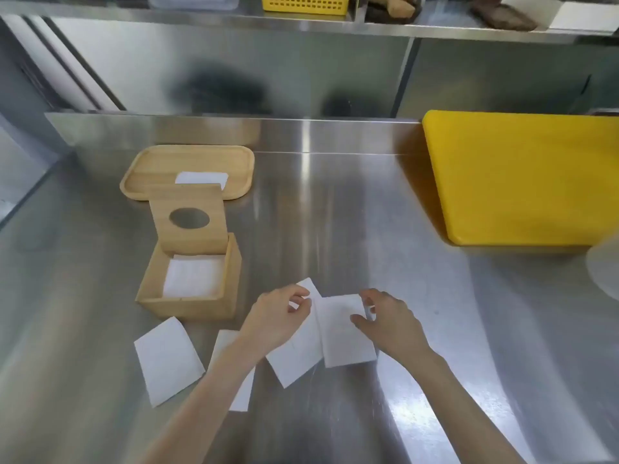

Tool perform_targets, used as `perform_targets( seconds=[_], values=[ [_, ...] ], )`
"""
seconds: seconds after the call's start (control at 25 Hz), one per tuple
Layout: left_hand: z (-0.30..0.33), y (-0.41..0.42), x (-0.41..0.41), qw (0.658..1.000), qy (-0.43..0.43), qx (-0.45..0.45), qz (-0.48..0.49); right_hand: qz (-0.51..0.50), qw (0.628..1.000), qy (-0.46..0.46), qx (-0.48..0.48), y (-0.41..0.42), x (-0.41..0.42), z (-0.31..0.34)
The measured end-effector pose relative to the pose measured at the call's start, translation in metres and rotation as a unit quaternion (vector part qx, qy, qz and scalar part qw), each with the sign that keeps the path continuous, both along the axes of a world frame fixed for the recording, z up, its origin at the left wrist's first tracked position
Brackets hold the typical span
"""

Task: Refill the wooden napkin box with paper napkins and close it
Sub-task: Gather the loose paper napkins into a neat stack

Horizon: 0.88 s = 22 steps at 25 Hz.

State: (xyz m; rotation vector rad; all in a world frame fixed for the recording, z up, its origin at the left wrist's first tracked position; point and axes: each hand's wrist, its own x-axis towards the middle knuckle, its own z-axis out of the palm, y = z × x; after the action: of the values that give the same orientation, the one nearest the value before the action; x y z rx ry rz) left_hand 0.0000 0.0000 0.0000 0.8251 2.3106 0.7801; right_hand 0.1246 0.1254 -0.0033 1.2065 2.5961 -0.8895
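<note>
The wooden napkin box (187,304) stands open on the steel counter, white napkins (192,276) inside it. Its lid (189,222), with an oval hole, leans upright at the box's far edge. Several loose napkins lie in front: one at the left (167,360), one under my left forearm (231,349), and two overlapping in the middle (345,333). My left hand (278,319) pinches the top edge of the left middle napkin (298,356). My right hand (388,323) has its thumb and fingers on the right edge of the right one.
A wooden tray (147,169) holding a white napkin (201,179) sits behind the box. A yellow cutting board (522,175) lies at the far right. A pale round object (606,272) shows at the right edge. A shelf with a yellow basket (304,3) runs above.
</note>
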Motion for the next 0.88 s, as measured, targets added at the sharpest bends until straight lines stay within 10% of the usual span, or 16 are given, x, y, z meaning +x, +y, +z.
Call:
perform_targets(
  seconds=[0.48, 0.88],
  values=[
    [-0.045, 0.019, 0.021, 0.995, -0.017, -0.098, 0.029, -0.046, 0.996, -0.078, -0.003, 0.003, -0.011, -0.029],
    [-0.040, 0.019, 0.022, 0.995, -0.055, -0.082, 0.022, -0.094, 0.990, 0.057, -0.085, -0.002, -0.005, -0.033]
  ],
)
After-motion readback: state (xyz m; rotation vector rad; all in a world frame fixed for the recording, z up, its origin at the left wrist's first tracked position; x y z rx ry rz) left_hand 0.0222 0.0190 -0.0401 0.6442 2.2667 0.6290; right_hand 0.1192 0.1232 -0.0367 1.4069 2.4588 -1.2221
